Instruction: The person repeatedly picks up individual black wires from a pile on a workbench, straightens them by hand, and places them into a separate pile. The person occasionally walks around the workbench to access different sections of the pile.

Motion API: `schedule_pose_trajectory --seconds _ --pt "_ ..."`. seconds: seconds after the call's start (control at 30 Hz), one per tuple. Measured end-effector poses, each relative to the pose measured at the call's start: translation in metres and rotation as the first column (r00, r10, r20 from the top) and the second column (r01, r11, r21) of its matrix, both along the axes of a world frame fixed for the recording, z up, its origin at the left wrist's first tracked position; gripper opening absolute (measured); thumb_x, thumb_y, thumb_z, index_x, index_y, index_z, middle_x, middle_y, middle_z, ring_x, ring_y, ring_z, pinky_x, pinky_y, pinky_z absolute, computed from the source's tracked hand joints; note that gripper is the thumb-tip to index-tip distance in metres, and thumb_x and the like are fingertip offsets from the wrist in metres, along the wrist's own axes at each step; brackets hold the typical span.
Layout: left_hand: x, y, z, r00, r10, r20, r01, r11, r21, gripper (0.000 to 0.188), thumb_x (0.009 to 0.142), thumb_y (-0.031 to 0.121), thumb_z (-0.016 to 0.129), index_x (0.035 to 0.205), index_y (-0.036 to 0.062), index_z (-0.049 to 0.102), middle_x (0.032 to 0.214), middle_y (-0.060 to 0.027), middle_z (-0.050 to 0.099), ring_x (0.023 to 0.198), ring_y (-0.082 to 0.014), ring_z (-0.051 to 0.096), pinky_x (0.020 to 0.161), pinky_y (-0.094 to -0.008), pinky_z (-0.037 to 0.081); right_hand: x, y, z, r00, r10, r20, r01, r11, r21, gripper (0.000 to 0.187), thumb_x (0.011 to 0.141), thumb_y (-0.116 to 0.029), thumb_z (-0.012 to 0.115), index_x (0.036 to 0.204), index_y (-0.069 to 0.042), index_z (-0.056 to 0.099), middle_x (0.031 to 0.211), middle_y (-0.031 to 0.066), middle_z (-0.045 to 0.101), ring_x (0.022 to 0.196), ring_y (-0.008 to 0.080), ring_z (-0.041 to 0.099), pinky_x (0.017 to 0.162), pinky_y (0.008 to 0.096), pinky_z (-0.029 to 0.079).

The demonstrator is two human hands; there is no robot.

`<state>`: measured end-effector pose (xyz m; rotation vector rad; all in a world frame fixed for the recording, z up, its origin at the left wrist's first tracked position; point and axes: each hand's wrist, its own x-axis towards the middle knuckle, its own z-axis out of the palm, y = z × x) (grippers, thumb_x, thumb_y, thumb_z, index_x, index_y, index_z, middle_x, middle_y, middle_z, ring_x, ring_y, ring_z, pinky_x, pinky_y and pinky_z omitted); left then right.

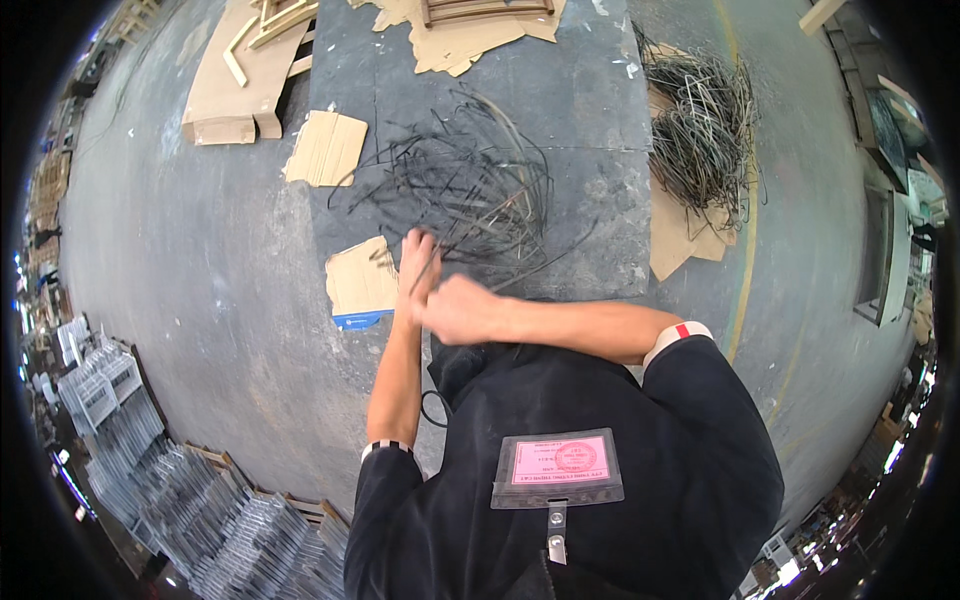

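Observation:
A loose tangle of thin dark strands (pixel 470 185), like wire or cane strips, is spread over the grey work surface (pixel 600 200) in front of me. At the tangle's near left edge, my left hand (pixel 420 262) is closed on a thin dark strand, fingers pointing away from me. My right hand (pixel 460 310) is curled close beside the left wrist, nearer to my body and smeared by motion. What its fingers hold, if anything, is hidden. One long strand sticks out of the tangle to the right.
Cardboard pieces (pixel 362 280) lie left of my hands. A bigger bundle of dark strands (pixel 705 135) rests on cardboard at the right. Wooden frame parts (pixel 237 55) are at the far left, a brown frame (pixel 487 12) at the far end. Stacked grey metal pieces (pixel 200 500) fill the near left.

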<state>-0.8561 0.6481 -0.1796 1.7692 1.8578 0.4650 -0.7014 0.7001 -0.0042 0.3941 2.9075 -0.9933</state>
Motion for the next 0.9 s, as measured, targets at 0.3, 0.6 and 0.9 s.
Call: schedule_pose_trajectory --seconds 0.3,0.6,0.9 --pt "0.004 -0.009 0.058 0.991 0.049 -0.127 -0.022 0.978 0.206 0.055 0.086 0.028 0.075 0.137 0.0137 0.060 0.128 -0.0091 0.061 0.107 -0.0329 0.057 0.096 -0.0436 0.045 0.094 0.179 -0.006 0.616 -0.591 -0.521 0.600 0.781 -0.175 0.019 0.105 -0.020 0.057 0.103 -0.009 0.072 0.106 0.0033 0.078 0.068 0.0147 0.071 0.063 0.0268 0.057" --pt "0.077 0.099 0.113 0.914 -0.158 -0.374 0.243 0.951 0.192 0.045 0.080 0.009 0.069 0.124 0.0136 0.066 0.106 -0.0043 0.063 0.096 -0.0257 0.057 0.086 -0.0388 0.043 0.121 0.238 0.007 0.610 -0.749 -0.259 0.762 0.644 -0.069 0.029 0.100 -0.026 0.061 0.125 -0.013 0.068 0.094 0.0140 0.073 0.082 0.0255 0.067 0.077 0.0385 0.053" --pt "0.057 0.085 0.115 0.930 -0.104 -0.353 0.196 0.951 0.238 0.058 0.077 0.002 0.063 0.133 0.0186 0.063 0.109 -0.0036 0.062 0.102 -0.0252 0.057 0.090 -0.0393 0.042 0.157 0.176 0.079 0.416 -0.897 -0.147 0.767 0.433 -0.474 0.027 0.103 -0.027 0.060 0.112 -0.007 0.075 0.081 0.0049 0.071 0.070 0.0171 0.063 0.064 0.0306 0.049"
